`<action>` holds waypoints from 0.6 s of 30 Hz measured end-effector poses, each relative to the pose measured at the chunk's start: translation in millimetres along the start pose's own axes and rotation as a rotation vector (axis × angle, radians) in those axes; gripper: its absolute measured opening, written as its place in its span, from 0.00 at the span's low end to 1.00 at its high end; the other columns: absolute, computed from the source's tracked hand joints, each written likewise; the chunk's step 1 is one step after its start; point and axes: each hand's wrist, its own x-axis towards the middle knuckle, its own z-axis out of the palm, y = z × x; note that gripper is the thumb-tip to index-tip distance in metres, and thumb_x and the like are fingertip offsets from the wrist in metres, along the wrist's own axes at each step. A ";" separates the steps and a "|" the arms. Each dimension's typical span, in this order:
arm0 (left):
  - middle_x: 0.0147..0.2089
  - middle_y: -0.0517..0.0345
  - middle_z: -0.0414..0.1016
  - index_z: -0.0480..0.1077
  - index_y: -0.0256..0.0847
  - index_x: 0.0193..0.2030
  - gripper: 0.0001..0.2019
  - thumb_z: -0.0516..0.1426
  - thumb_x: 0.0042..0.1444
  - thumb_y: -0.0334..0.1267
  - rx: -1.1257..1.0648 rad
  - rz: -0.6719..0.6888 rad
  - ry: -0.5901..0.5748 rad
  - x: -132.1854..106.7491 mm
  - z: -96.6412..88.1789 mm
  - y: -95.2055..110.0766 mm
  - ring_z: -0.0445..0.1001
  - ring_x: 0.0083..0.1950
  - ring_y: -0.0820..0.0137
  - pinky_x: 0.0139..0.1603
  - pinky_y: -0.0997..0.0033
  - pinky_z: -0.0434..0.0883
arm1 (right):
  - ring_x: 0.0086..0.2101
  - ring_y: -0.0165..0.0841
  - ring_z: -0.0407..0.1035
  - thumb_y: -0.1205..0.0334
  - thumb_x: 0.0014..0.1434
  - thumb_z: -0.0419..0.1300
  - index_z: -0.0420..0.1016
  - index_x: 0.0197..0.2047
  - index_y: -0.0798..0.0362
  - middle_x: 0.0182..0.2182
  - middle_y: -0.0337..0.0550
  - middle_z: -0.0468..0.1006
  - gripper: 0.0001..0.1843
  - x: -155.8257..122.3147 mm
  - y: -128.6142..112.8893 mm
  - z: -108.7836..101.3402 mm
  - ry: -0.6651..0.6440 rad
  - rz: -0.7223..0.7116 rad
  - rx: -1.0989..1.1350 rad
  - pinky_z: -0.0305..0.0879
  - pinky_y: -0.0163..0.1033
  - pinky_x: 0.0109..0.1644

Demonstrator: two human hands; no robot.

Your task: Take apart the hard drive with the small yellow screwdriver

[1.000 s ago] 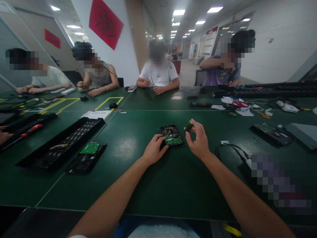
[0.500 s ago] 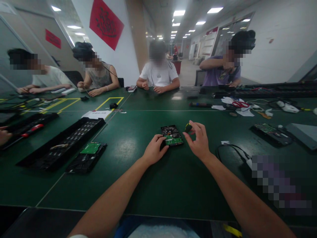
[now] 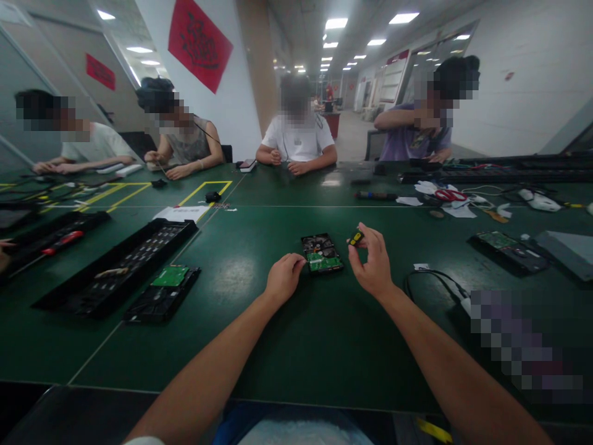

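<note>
A hard drive (image 3: 321, 244) with a green circuit board lies flat on the table between my hands. Beside its left edge is my left hand (image 3: 283, 276), thumb and fingertips pinched together; whatever they hold, if anything, is too small to make out. To the right of the drive, my right hand (image 3: 371, 259) is raised a little, pinching a small black-and-yellow object (image 3: 356, 237), perhaps a screwdriver handle seen end-on. That object is apart from the drive.
On the left lie another hard drive (image 3: 164, 293) and a long black tray (image 3: 125, 266). To the right are a drive-like device (image 3: 507, 250), a grey box (image 3: 567, 250) and a black cable (image 3: 435, 272). Several people sit across the green table (image 3: 278, 364). A red-handled tool (image 3: 62, 243) lies far left.
My left hand has come off the hard drive to its left side, its fingers now pinched. In my right hand, the black-and-yellow object has turned, showing more yellow.
</note>
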 end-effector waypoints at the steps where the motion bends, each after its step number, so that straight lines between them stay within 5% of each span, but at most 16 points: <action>1: 0.40 0.56 0.80 0.75 0.45 0.44 0.12 0.52 0.72 0.43 0.007 -0.014 -0.009 -0.2 0.1 0.6 0.78 0.41 0.65 0.44 0.67 0.72 | 0.47 0.41 0.73 0.60 0.70 0.59 0.52 0.76 0.43 0.61 0.55 0.66 0.35 -0.3 0.2 0.4 0.010 0.001 -0.003 0.81 0.54 0.51; 8: 0.29 0.58 0.76 0.73 0.45 0.38 0.18 0.52 0.71 0.54 0.087 -0.105 -0.024 -2.8 0.1 3.8 0.75 0.32 0.64 0.33 0.69 0.63 | 0.43 0.39 0.74 0.56 0.67 0.64 0.57 0.72 0.43 0.59 0.53 0.67 0.34 -0.5 3.6 0.8 0.077 -0.005 -0.018 0.81 0.51 0.43; 14: 0.44 0.55 0.81 0.74 0.45 0.45 0.09 0.53 0.72 0.43 -0.002 -0.015 -0.011 -1.1 -2.1 5.2 0.78 0.44 0.65 0.44 0.68 0.70 | 0.47 0.40 0.75 0.62 0.70 0.59 0.52 0.76 0.44 0.62 0.56 0.65 0.36 0.1 1.7 1.6 0.049 -0.023 0.003 0.80 0.55 0.52; 18: 0.35 0.60 0.80 0.74 0.47 0.47 0.11 0.51 0.73 0.44 -0.008 -0.027 -0.049 -2.3 -1.1 5.4 0.78 0.36 0.67 0.40 0.68 0.70 | 0.50 0.44 0.72 0.59 0.68 0.63 0.54 0.75 0.41 0.60 0.54 0.67 0.37 -0.5 2.5 -0.2 0.036 -0.028 -0.049 0.82 0.55 0.48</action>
